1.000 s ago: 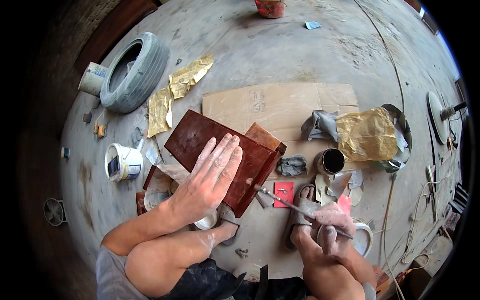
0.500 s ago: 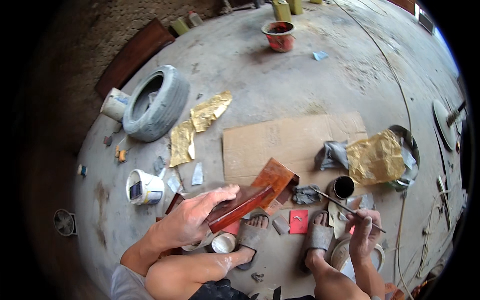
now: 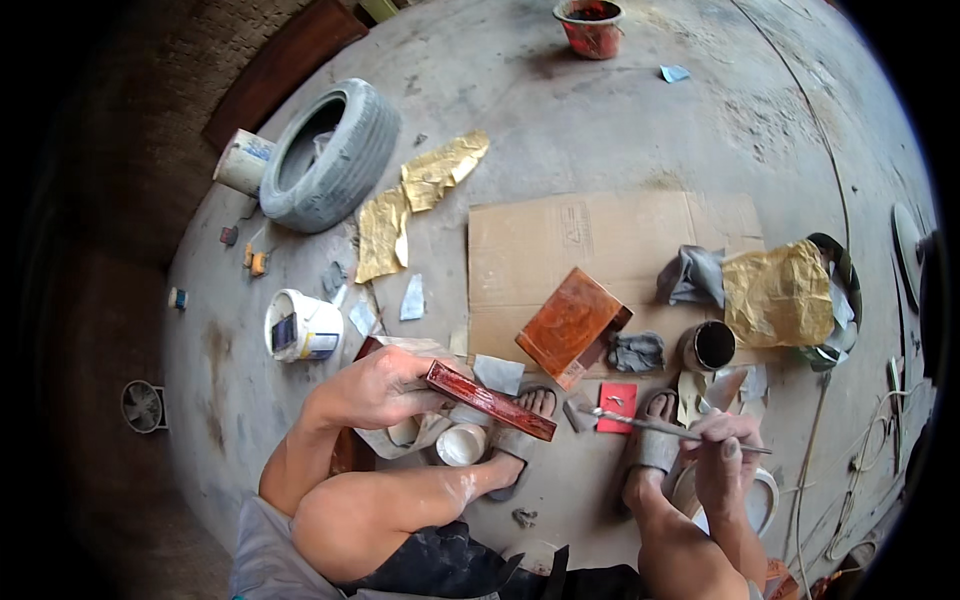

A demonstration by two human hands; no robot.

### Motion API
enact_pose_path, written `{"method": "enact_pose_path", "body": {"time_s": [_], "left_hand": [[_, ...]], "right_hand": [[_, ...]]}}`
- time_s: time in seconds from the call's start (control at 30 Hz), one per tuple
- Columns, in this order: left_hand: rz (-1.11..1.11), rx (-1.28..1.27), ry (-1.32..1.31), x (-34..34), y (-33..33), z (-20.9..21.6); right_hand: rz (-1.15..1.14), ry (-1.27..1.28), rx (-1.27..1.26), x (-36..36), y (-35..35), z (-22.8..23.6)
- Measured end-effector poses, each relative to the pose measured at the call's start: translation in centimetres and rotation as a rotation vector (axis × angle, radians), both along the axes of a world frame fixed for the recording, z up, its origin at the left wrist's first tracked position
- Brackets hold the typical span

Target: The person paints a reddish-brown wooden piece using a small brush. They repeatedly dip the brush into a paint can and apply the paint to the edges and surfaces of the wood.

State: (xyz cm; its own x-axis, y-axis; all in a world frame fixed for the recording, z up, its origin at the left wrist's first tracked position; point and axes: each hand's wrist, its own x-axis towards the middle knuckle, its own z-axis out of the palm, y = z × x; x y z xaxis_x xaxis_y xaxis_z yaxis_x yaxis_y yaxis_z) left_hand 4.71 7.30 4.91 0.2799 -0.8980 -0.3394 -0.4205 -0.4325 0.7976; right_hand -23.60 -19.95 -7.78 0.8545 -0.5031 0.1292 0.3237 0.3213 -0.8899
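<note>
My left hand (image 3: 385,388) grips one end of a dark red, glossy wooden board (image 3: 488,402), its narrow edge turned up toward me. In my right hand (image 3: 728,455) a thin paintbrush (image 3: 655,427) is pinched, its tip pointing left, apart from the board. Beyond the board, an orange-brown wooden piece (image 3: 570,322) rests at the near edge of a flat cardboard sheet (image 3: 520,230). A dark-filled can (image 3: 710,345) stands beyond my right hand, beside a crumpled grey rag (image 3: 637,352). Below the board sits a small white tub (image 3: 461,445).
My sandalled feet flank a red square sheet (image 3: 616,408). Left stand a white bucket (image 3: 305,325) and a tyre (image 3: 330,155); crumpled gold paper (image 3: 435,175) lies nearby. Right are more gold paper (image 3: 778,300) and a cable (image 3: 815,470). A red bucket (image 3: 592,35) stands far off.
The wooden board has tilted to show its narrow edge and moved slightly right. The brush has dropped away from near the can, its tip now lower and closer to the board.
</note>
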Motion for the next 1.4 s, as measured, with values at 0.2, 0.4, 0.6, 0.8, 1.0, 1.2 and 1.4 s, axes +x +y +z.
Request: {"method": "enact_pose_path", "body": {"time_s": [0.2, 0.4, 0.6, 0.8, 1.0, 1.2, 1.4], "left_hand": [[-0.007, -0.013, 0.108, -0.1, -0.3, -2.9], [-0.036, 0.065, 0.139, 0.0, 0.5, -4.6], [-0.047, 0.125, 0.165, -0.3, 0.3, -4.3], [-0.063, 0.098, 0.212, -0.8, -0.5, -4.9], [-0.055, 0.11, 0.177, -0.4, 0.5, -5.1], [-0.154, 0.165, -0.057, -0.3, 0.4, -3.6], [-0.128, 0.172, 0.065, -0.4, -2.9, -3.0]], "right_hand": [[0.089, -0.015, -0.135, 0.7, 0.3, 0.0], [0.122, 0.017, -0.121, 1.6, 1.2, 0.1], [0.162, 0.016, -0.098, 1.9, 1.9, -0.8], [0.185, 0.047, -0.109, 1.8, 1.9, -1.0], [0.195, 0.053, -0.177, 1.2, 1.5, -1.4], [-0.091, -0.01, -0.016, -1.1, -1.1, -1.1], [-0.462, 0.531, -0.731, -2.6, -7.7, -1.3]]}}
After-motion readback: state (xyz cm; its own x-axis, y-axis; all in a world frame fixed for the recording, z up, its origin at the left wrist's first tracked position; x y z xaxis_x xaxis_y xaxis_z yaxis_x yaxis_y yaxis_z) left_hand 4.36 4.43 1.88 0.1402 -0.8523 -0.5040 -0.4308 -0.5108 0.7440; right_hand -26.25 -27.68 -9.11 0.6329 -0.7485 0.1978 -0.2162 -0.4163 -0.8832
